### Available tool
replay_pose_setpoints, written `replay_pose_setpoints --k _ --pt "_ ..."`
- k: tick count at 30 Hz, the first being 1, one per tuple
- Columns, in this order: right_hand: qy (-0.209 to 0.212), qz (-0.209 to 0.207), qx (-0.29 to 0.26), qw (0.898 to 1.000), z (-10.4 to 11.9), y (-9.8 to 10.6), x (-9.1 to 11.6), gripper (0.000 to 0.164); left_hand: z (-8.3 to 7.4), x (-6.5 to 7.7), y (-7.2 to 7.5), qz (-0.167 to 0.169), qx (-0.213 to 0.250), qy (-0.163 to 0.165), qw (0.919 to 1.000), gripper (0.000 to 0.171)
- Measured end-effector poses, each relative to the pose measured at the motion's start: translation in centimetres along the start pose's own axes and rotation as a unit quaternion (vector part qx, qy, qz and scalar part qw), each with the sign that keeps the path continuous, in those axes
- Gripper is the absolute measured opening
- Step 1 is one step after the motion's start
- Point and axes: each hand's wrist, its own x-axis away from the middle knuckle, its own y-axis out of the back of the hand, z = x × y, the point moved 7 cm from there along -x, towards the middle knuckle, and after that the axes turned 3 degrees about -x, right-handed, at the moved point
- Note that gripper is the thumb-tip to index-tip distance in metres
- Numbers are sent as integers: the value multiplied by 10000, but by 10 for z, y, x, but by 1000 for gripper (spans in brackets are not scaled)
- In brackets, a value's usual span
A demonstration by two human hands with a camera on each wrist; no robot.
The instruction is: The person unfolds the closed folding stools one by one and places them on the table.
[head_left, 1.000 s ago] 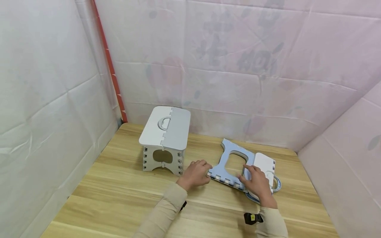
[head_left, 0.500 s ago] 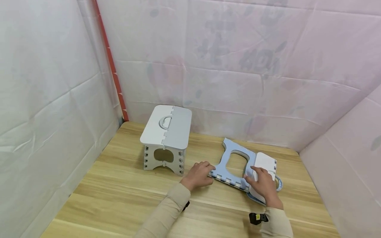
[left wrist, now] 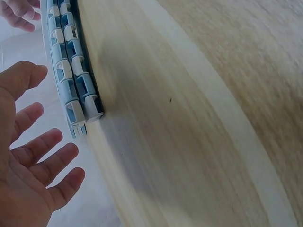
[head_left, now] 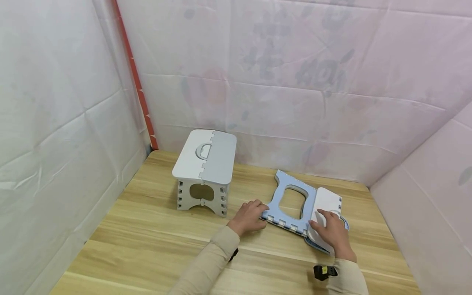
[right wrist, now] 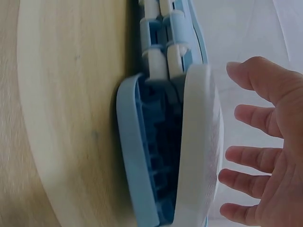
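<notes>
- Right now I see the folded blue stool (head_left: 291, 207) lying flat on the wooden table (head_left: 147, 241), toward the right side and a little near of the middle, with its white seat half (head_left: 326, 205) on top at the right end.
- My left hand (head_left: 248, 216) sits at the stool's left near corner; from the head view the fingers look lightly bent against the ribbed edge, while the left wrist view shows them spread and relaxed just beside the blue hinge ribs (left wrist: 71, 90), gripping nothing.
- My right hand (head_left: 332, 233) lies on the white seat half, fingers fairly straight and pressing down on it; the right wrist view shows the fingers (right wrist: 258, 156) splayed over the white panel (right wrist: 201, 142), not curled round it.
- Farther left, near the far wall, a grey stool (head_left: 204, 164) stands unfolded and upright, well apart from both hands.
- Behind the table hangs a pale sheet (head_left: 295, 82), and a red strip (head_left: 134, 78) runs down the far left corner.
</notes>
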Motion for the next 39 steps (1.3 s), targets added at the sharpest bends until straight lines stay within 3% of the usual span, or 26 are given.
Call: replay_pose_setpoints --k 9,18,25,35,39 --pt "-157 -46 103 9998 -15 5 6 54 1 -5 -7 107 199 156 9996 47" --pt "-647 287 7 9975 -34 3 12 58 2 -10 -11 270 589 172 9977 53" --pt "-737 338 12 9967 -47 2 14 58 3 -14 -14 361 535 314 9974 55" --pt "-1712 466 -129 9841 -53 5 17 78 1 -19 -11 377 454 545 9968 39" --pt "-2286 544 -133 9719 -58 7 21 87 2 -20 -14 488 543 665 9951 31"
